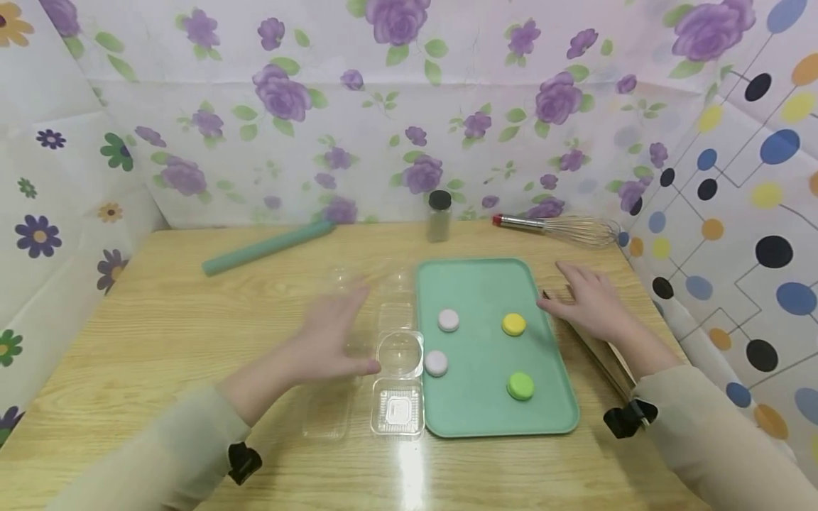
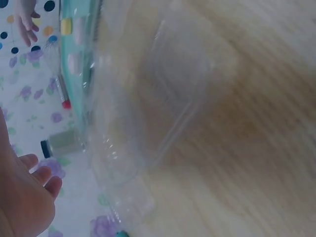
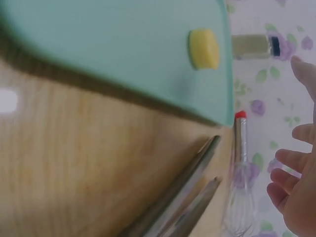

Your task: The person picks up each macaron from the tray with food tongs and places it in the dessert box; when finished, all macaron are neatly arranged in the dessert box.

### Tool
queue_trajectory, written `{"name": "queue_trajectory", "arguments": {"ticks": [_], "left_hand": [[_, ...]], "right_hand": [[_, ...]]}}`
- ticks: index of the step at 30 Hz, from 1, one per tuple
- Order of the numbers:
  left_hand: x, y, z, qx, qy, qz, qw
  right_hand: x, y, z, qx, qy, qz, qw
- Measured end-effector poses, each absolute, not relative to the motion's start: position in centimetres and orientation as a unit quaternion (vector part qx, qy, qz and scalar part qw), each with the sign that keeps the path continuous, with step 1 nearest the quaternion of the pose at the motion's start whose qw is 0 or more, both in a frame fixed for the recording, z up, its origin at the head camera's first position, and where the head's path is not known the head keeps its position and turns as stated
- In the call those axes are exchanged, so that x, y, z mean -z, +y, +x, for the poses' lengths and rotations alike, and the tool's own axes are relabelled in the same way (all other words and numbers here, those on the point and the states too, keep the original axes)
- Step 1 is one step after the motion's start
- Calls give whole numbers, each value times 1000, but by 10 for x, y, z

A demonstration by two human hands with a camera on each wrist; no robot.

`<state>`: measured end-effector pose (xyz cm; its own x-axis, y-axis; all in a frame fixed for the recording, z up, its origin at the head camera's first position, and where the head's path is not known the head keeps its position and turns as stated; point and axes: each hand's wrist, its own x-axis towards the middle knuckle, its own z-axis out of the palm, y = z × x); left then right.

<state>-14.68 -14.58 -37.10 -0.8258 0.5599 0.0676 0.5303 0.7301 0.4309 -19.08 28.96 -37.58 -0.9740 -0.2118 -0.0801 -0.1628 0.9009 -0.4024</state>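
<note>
My left hand (image 1: 326, 337), blurred, hovers over several clear plastic boxes with lids beside the tray, its thumb apart from the fingers and nothing in its grasp. One lidded box stands open, its square base (image 1: 399, 410) nearest me. On the green tray (image 1: 479, 284) lie two pale macarons (image 1: 449, 320), a yellow macaron (image 1: 514, 324) and a green macaron (image 1: 520, 386). By the tray's right edge, my right hand (image 1: 591, 305) is held with spread fingers over metal tongs (image 1: 601, 362). In the right wrist view the tongs (image 3: 190, 197) lie apart from that empty hand.
At the back stand a small jar (image 1: 439, 216) with a black lid and, right of it, a whisk (image 1: 562, 228) with a red handle end. A green rolling pin (image 1: 268, 247) lies at the back left. Patterned cloth walls (image 1: 383, 106) close off the back and sides.
</note>
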Motion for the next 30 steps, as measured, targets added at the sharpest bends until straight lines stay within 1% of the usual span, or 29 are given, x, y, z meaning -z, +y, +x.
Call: {"name": "queue_trajectory", "arguments": {"ticks": [7,13,22,30], "left_hand": [[380,-139,-130,-208,928,301,73],[389,-135,-122,-180,926,320,92],[399,-131,-113,-159,926,326,102],[406,-129,-109,-145,927,333,93]], "right_hand": [[395,305,-183,206,973,-88,60],[410,319,-178,209,974,-68,59],[430,330,-175,205,977,-40,48],[439,332,-172,213,974,-19,72]]}}
